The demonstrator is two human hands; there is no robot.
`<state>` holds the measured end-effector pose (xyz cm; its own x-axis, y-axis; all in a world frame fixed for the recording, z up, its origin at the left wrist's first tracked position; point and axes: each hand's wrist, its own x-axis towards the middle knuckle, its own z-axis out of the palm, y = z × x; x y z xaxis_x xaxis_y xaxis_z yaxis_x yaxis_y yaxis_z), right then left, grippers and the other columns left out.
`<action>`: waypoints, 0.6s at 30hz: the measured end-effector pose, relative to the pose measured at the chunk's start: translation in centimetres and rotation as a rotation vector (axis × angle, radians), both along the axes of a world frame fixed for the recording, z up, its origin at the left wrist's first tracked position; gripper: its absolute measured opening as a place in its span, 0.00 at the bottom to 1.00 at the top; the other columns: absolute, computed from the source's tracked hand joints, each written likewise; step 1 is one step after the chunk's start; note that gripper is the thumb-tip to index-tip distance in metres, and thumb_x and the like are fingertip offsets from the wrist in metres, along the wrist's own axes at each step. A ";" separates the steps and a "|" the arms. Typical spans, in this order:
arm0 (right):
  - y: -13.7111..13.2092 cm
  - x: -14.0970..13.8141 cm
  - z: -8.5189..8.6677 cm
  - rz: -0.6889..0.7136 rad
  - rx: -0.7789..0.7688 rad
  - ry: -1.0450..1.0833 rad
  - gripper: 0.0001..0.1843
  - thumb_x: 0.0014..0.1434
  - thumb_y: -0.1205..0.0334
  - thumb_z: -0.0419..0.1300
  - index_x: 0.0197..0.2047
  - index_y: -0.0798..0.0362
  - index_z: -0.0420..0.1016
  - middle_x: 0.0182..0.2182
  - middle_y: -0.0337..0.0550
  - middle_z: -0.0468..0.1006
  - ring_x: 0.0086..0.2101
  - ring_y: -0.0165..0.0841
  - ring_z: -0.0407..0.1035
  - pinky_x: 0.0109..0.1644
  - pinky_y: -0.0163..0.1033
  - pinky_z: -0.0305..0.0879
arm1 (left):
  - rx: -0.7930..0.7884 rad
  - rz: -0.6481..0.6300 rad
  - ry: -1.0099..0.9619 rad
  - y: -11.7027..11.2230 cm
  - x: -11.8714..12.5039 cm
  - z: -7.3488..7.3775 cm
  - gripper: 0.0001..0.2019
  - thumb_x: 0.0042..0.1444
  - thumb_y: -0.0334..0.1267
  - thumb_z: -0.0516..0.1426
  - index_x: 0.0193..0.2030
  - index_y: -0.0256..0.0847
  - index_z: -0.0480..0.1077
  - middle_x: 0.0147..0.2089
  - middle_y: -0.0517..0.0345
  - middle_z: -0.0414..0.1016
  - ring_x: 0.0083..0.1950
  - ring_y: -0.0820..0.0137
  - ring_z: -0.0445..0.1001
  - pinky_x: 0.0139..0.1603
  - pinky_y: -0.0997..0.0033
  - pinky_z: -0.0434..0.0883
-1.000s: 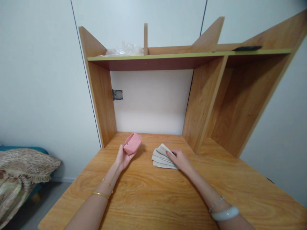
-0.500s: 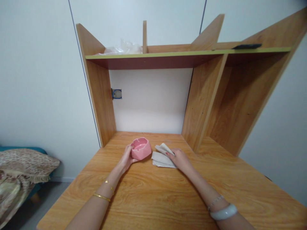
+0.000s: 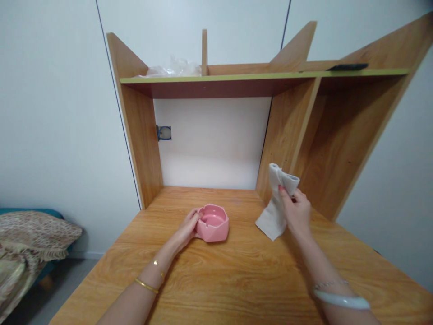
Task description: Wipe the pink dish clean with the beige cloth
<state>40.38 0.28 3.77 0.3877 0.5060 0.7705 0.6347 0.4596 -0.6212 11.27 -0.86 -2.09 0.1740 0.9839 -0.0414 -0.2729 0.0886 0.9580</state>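
Observation:
A pink faceted ashtray (image 3: 214,230) with notches in its rim is at the middle of the wooden desk, its hollow facing up. My left hand (image 3: 188,229) grips its left side, thumb at the rim and the other fingers partly hidden behind and below. To the right, my right hand (image 3: 297,208) pinches a folded light-grey cloth (image 3: 275,212) between thumb and fingers. The cloth is raised off the desk, with its lower end hanging down toward the left.
A wooden shelf unit (image 3: 216,79) rises from the back of the desk (image 3: 216,280). On its upper shelf lie a clear plastic bag (image 3: 176,67) and a dark flat object (image 3: 348,67). A wall box with blue wires (image 3: 165,133) is at back left. Patterned fabric (image 3: 34,234) covers a teal seat.
My right hand has lifted the cloth off the desk and carried it up and right. The ashtray, in my left hand, has shifted right and nearer, and now sits more level.

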 end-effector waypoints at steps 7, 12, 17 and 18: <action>-0.6 -6.1 -1.7 0.429 -0.215 -0.432 0.15 0.54 0.67 0.48 0.36 0.49 0.75 0.34 0.42 0.73 0.38 0.35 0.63 0.44 0.41 0.57 | 0.035 0.078 0.103 -0.1 0.1 0.0 0.18 0.45 0.47 0.58 0.43 0.42 0.66 0.30 0.61 0.70 0.26 0.75 0.68 0.21 0.78 0.67; -1.8 -8.8 -2.9 0.632 -0.415 -0.628 0.22 0.52 0.73 0.48 0.45 0.45 0.72 0.39 0.43 0.68 0.43 0.34 0.60 0.49 0.42 0.56 | 0.089 0.121 0.141 -0.2 0.0 0.2 0.20 0.45 0.47 0.59 0.45 0.43 0.66 0.34 0.56 0.73 0.29 0.72 0.71 0.23 0.77 0.68; -2.0 -9.7 -3.6 0.610 -0.492 -0.513 0.12 0.55 0.60 0.52 0.37 0.48 0.76 0.36 0.43 0.67 0.41 0.35 0.61 0.48 0.42 0.56 | 0.258 0.159 0.185 -0.1 0.0 0.6 0.18 0.44 0.42 0.61 0.43 0.38 0.68 0.40 0.51 0.74 0.40 0.66 0.71 0.39 0.72 0.68; -1.8 -9.8 -3.7 0.595 -0.496 -0.484 0.13 0.55 0.57 0.51 0.35 0.49 0.76 0.35 0.43 0.68 0.40 0.35 0.62 0.47 0.42 0.57 | 0.286 0.165 0.193 -0.1 0.0 0.7 0.18 0.44 0.41 0.61 0.42 0.37 0.69 0.42 0.50 0.73 0.42 0.65 0.71 0.42 0.70 0.68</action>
